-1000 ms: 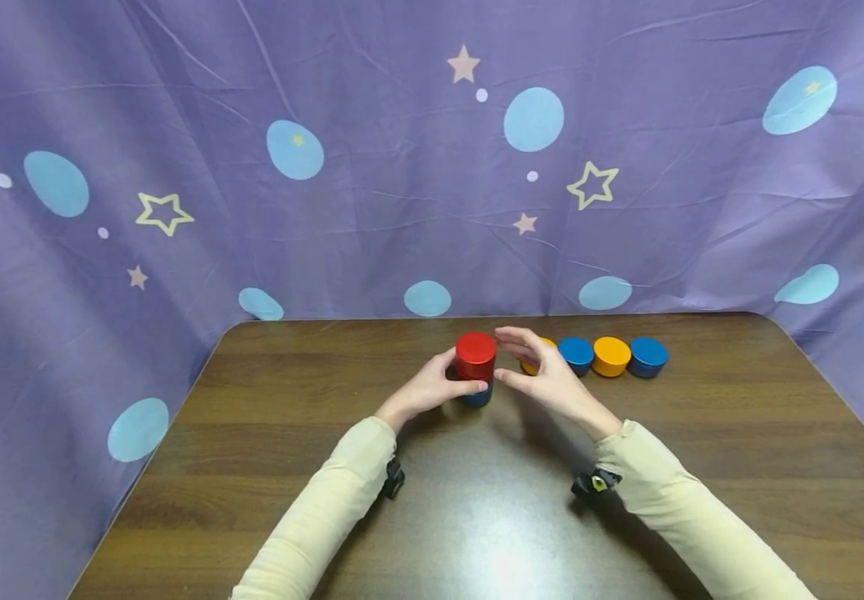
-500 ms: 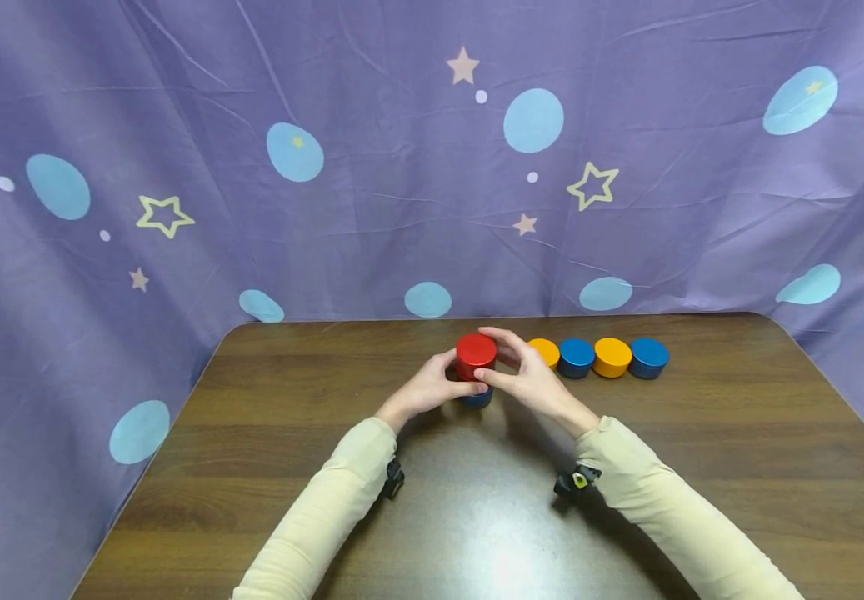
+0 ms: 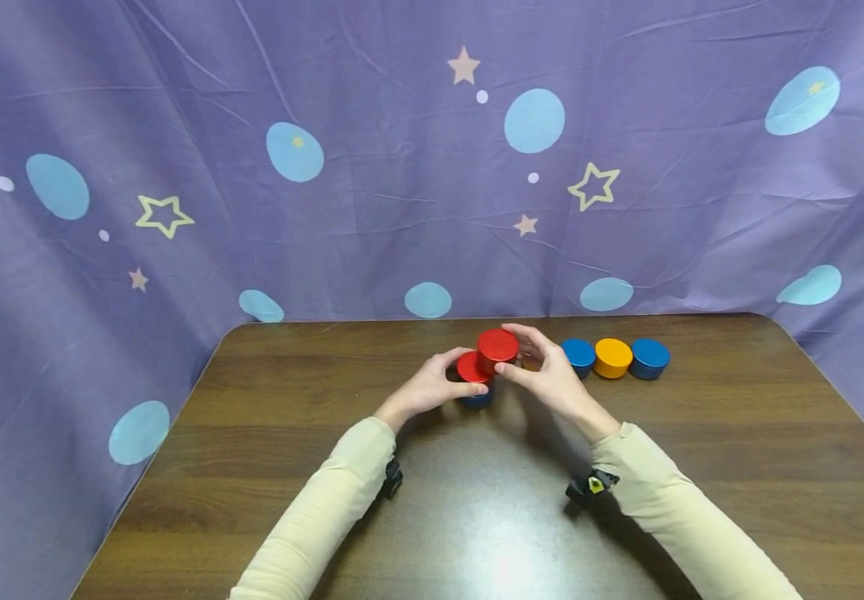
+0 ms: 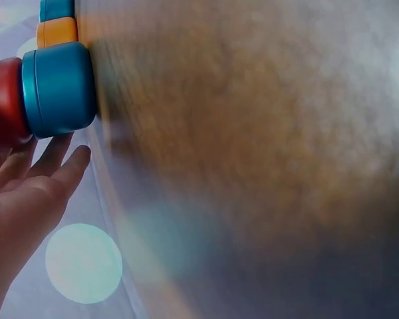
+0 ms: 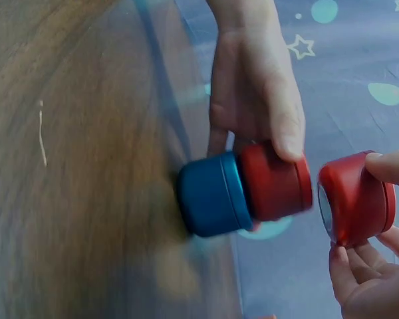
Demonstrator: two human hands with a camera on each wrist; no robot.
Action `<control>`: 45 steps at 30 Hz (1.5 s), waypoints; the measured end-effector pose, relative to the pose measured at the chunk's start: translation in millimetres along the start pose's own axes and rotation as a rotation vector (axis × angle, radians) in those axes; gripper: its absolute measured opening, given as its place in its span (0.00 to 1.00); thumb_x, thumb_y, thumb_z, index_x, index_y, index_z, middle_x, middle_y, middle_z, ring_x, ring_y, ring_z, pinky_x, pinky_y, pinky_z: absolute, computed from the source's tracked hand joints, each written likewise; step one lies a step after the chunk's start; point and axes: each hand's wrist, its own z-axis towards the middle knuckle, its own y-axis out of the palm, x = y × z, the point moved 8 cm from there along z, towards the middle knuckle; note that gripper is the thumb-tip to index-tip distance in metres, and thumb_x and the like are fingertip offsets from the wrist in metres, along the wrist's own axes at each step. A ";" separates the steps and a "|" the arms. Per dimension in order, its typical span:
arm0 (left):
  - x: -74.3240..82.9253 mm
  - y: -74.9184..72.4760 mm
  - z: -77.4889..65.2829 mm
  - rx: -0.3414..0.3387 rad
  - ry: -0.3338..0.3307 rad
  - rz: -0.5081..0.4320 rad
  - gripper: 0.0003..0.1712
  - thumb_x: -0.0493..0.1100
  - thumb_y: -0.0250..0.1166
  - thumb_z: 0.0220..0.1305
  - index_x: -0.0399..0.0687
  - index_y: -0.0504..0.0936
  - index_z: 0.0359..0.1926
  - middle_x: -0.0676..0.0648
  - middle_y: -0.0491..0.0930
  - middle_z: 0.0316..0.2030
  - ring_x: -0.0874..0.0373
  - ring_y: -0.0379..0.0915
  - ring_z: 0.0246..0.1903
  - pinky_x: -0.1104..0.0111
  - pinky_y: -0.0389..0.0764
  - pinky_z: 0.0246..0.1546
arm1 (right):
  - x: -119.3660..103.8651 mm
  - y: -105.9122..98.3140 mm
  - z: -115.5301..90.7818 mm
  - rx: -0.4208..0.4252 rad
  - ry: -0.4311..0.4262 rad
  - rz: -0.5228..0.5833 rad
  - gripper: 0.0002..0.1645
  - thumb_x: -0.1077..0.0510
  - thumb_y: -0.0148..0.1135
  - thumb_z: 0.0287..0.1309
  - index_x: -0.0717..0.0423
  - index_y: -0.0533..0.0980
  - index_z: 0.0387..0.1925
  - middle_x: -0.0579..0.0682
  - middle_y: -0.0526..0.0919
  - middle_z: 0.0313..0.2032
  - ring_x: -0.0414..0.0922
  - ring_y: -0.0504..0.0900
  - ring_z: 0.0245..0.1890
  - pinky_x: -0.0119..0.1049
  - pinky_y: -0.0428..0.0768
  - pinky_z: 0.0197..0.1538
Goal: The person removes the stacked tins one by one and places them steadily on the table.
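Observation:
My right hand [image 3: 555,385] grips a round red tin [image 3: 497,345] between thumb and fingers. In the right wrist view this tin is raised apart from a second red tin [image 5: 272,183], its pale underside partly showing. That second tin sits on a blue tin [image 5: 209,196] that stands on the table. My left hand [image 3: 432,388] holds the lower red tin, thumb across its near side and fingers round the back. From the left wrist view, the blue tin [image 4: 60,90] is seen side-on, with left fingertips close beneath it.
Right of the hands, along the back of the wooden table [image 3: 289,392], runs a row of tins: a blue tin [image 3: 577,354], an orange tin [image 3: 613,357] and another blue tin [image 3: 650,357]. A further orange one is mostly hidden behind my right hand. A patterned purple curtain [image 3: 372,233] hangs behind.
My right hand came in from the right, took hold of the top red tin and moved it up and to the right, off the lower one. The left hand stayed in place.

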 end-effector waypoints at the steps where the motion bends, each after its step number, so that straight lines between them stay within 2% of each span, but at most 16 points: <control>1: -0.1 0.1 0.1 0.001 -0.001 -0.002 0.31 0.43 0.73 0.55 0.43 0.74 0.60 0.49 0.81 0.46 0.58 0.74 0.46 0.62 0.72 0.52 | 0.0 -4.0 -0.9 0.008 0.001 0.002 0.34 0.64 0.68 0.57 0.59 0.67 0.64 0.61 0.76 0.55 0.58 0.77 0.52 0.52 0.74 0.56; 5: -0.4 -0.4 0.2 0.011 0.000 -0.003 0.32 0.43 0.74 0.55 0.43 0.74 0.60 0.48 0.81 0.46 0.57 0.75 0.46 0.63 0.73 0.52 | 1.9 -21.8 -4.9 0.049 0.017 0.009 0.34 0.66 0.67 0.57 0.63 0.66 0.64 0.63 0.75 0.56 0.56 0.76 0.54 0.45 0.73 0.58; 11: -1.3 -0.5 -0.4 0.005 0.002 -0.008 0.34 0.43 0.74 0.54 0.48 0.73 0.62 0.49 0.80 0.46 0.58 0.75 0.46 0.64 0.73 0.52 | 5.8 -48.0 -13.7 0.102 0.035 -0.023 0.33 0.67 0.65 0.58 0.65 0.65 0.64 0.64 0.74 0.56 0.48 0.75 0.52 0.44 0.70 0.61; 16: -1.7 -0.1 -0.6 0.001 0.010 -0.019 0.34 0.43 0.74 0.54 0.51 0.73 0.62 0.50 0.79 0.46 0.60 0.74 0.46 0.65 0.73 0.50 | 10.3 -66.2 -23.7 0.132 0.057 -0.032 0.34 0.65 0.65 0.59 0.66 0.64 0.65 0.64 0.73 0.56 0.39 0.76 0.49 0.28 0.72 0.56; 18: 3.7 -0.6 -2.5 -0.001 0.020 -0.023 0.34 0.42 0.74 0.54 0.50 0.72 0.62 0.49 0.79 0.46 0.59 0.74 0.46 0.64 0.72 0.51 | 11.2 -73.4 -28.1 0.153 0.058 -0.020 0.34 0.65 0.65 0.59 0.67 0.64 0.65 0.65 0.72 0.56 0.37 0.77 0.49 0.24 0.72 0.53; 22: 4.7 -0.3 -2.6 -0.004 0.040 -0.021 0.36 0.42 0.74 0.54 0.54 0.71 0.63 0.50 0.79 0.48 0.59 0.74 0.46 0.63 0.71 0.53 | 13.2 -88.7 -35.9 0.191 0.059 0.001 0.34 0.66 0.65 0.59 0.67 0.64 0.65 0.62 0.73 0.56 0.35 0.77 0.47 0.23 0.73 0.51; 26: 0.6 0.7 -1.3 -0.010 0.040 -0.015 0.34 0.44 0.74 0.55 0.58 0.72 0.62 0.52 0.78 0.48 0.59 0.73 0.47 0.63 0.71 0.52 | 16.4 -102.7 -41.8 0.213 0.058 0.051 0.32 0.67 0.65 0.59 0.65 0.66 0.63 0.50 0.76 0.52 0.35 0.78 0.45 0.23 0.76 0.48; 29: 1.1 0.3 -1.5 -0.015 0.041 -0.016 0.34 0.44 0.74 0.55 0.56 0.72 0.62 0.52 0.78 0.49 0.59 0.73 0.47 0.62 0.71 0.52 | 20.1 -111.6 -44.9 0.228 0.054 0.092 0.31 0.68 0.65 0.58 0.66 0.66 0.63 0.41 0.77 0.49 0.34 0.79 0.44 0.23 0.76 0.46; 31: 1.1 0.2 -1.5 -0.018 0.041 -0.019 0.34 0.44 0.74 0.56 0.53 0.71 0.63 0.51 0.78 0.49 0.58 0.73 0.48 0.61 0.70 0.53 | 22.3 -116.8 -46.8 0.236 0.051 0.106 0.32 0.67 0.65 0.58 0.68 0.65 0.63 0.39 0.78 0.48 0.34 0.79 0.44 0.23 0.76 0.46; 36: 0.9 0.5 -1.1 -0.023 0.044 -0.016 0.35 0.43 0.73 0.57 0.48 0.70 0.64 0.49 0.78 0.49 0.56 0.73 0.48 0.60 0.70 0.54 | 27.6 -129.9 -52.1 0.281 0.070 0.072 0.32 0.64 0.68 0.57 0.63 0.68 0.62 0.38 0.78 0.47 0.33 0.78 0.45 0.21 0.75 0.46; 45: -0.4 1.5 -0.5 -0.028 0.031 -0.010 0.35 0.43 0.72 0.57 0.48 0.70 0.65 0.49 0.78 0.49 0.57 0.73 0.48 0.61 0.70 0.54 | 26.0 -148.8 -59.0 0.294 0.082 0.061 0.30 0.66 0.66 0.58 0.61 0.69 0.61 0.34 0.78 0.46 0.29 0.77 0.45 0.19 0.74 0.46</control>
